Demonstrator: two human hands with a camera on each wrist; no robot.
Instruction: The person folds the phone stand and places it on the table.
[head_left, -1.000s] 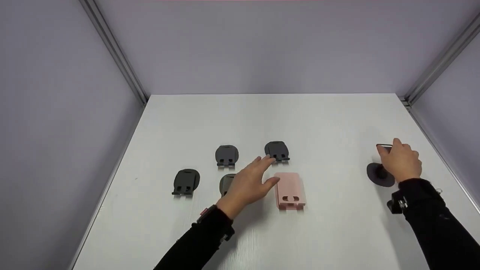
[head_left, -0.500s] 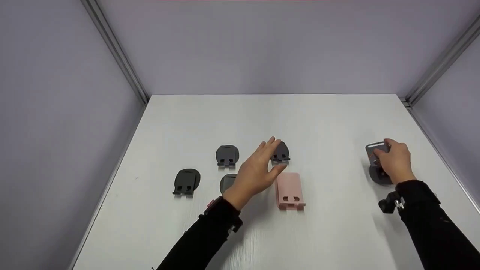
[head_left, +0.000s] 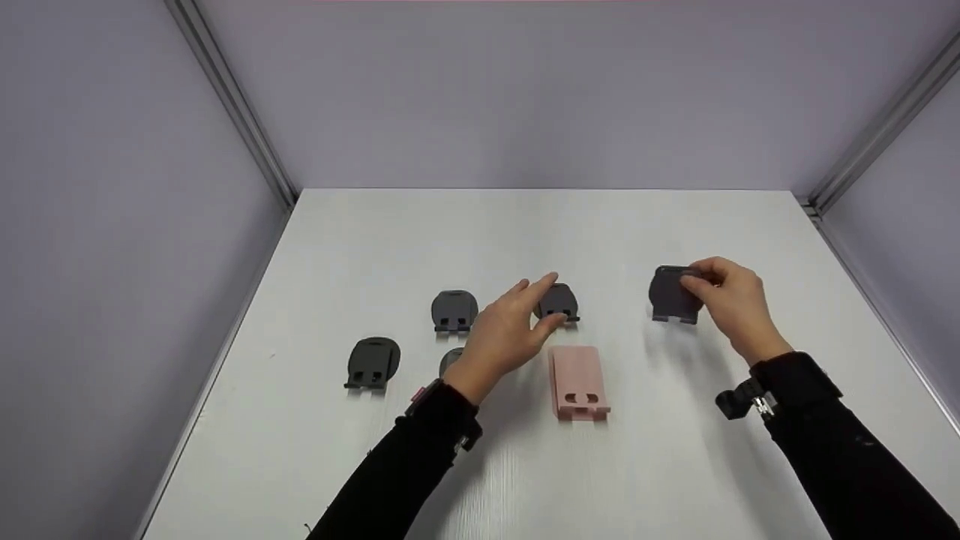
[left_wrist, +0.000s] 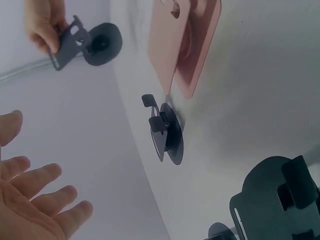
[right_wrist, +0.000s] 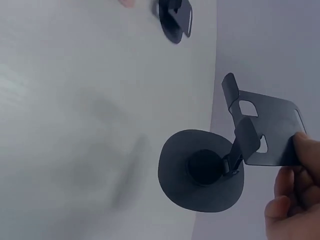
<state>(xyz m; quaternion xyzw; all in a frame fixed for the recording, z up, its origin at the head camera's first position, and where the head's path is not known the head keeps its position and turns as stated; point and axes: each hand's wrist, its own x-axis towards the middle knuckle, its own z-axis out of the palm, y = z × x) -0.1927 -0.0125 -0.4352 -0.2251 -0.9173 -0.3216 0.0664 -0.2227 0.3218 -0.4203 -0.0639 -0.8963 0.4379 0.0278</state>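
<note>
A dark grey phone stand with a round base is pinched at its plate's edge between the thumb and fingers of my right hand. In the right wrist view, the stand's plate tilts away from its base, and a shadow falls on the table below. My left hand hovers over the table with fingers spread, holding nothing. Its fingertips partly cover a dark phone stand, and its wrist side partly hides another. A pink phone stand lies just right of the left hand.
Two more dark phone stands, one farther back and one at the left, lie on the white table. Pale walls enclose the table's back and sides.
My right hand has lifted the dark phone stand from the table's right side and carried it left toward the middle. The left hand has shifted slightly right and back, fingers spread.
</note>
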